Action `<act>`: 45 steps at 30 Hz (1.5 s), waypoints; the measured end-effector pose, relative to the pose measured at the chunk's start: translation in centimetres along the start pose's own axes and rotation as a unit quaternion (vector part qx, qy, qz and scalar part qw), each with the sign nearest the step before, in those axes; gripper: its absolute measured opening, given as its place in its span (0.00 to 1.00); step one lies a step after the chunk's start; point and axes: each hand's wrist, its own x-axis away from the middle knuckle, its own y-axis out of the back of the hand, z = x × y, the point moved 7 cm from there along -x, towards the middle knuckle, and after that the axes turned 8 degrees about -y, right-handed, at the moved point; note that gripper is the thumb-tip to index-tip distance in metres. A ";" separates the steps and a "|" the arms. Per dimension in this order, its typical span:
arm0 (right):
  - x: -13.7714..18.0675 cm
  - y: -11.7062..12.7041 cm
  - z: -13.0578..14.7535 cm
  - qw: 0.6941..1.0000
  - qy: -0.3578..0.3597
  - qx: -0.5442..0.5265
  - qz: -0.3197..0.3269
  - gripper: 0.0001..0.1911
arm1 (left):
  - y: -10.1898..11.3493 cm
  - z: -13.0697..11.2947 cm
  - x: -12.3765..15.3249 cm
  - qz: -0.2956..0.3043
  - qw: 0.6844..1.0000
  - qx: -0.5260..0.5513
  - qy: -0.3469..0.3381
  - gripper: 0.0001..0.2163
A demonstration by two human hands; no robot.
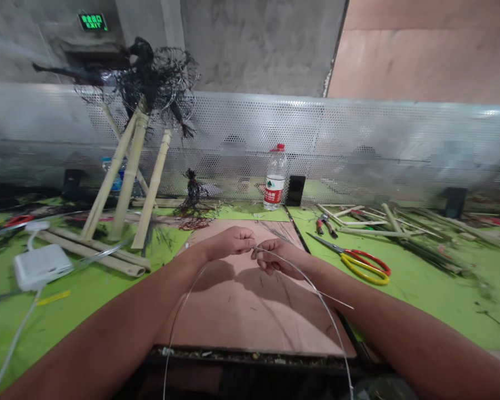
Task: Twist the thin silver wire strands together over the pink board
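1. Two bare forearms (120,311) reach forward from the bottom corners, nearest the viewer, and their hands almost meet at the centre.
2. Left hand (238,241): fingers curled in, with thumb and forefinger closed on a thin, pale wire (325,305).
3. Right hand (278,255): thumb and forefinger pinch the same wire just beside the left fingertips; the other fingers are loosely bent.
4. From the hands, the wire bows down in a wide curve over the right wrist to the bottom edge. One short, straight end sticks out across the right forearm. Another stretch curves down beside the left forearm; whether it is all one length, I cannot tell.
5. Beneath the hands lies a pinkish-brown board (250,330), on a bright green tabletop (416,305).
6. Right of the hands rest scissors (345,254) with one red and one yellow handle, then small pliers (327,225) a little farther back. Beyond them is a spread of cut stalks (431,225).
7. Left of the hands, bamboo poles (129,178) hold up a tangled black figure (144,83). Nearer is a white box (43,266) with a cable.
8. Straight beyond the hands stand a red-capped bottle (275,180) and, just beside it, a dark phone (295,190), before a perforated metal screen (233,114).
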 end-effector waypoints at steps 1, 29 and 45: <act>-0.1 0.2 0.0 1.000 0.006 0.016 -0.006 0.12 | 0.0 -0.1 0.0 0.001 1.000 -0.005 -0.001 0.14; 0.3 0.9 3.4 0.797 0.182 0.554 -0.156 0.09 | -1.0 2.3 -0.5 0.068 0.997 -0.027 0.017 0.12; 1.2 0.8 4.1 0.671 0.112 0.682 -0.269 0.14 | -1.0 4.4 -1.1 0.006 0.999 0.001 0.043 0.15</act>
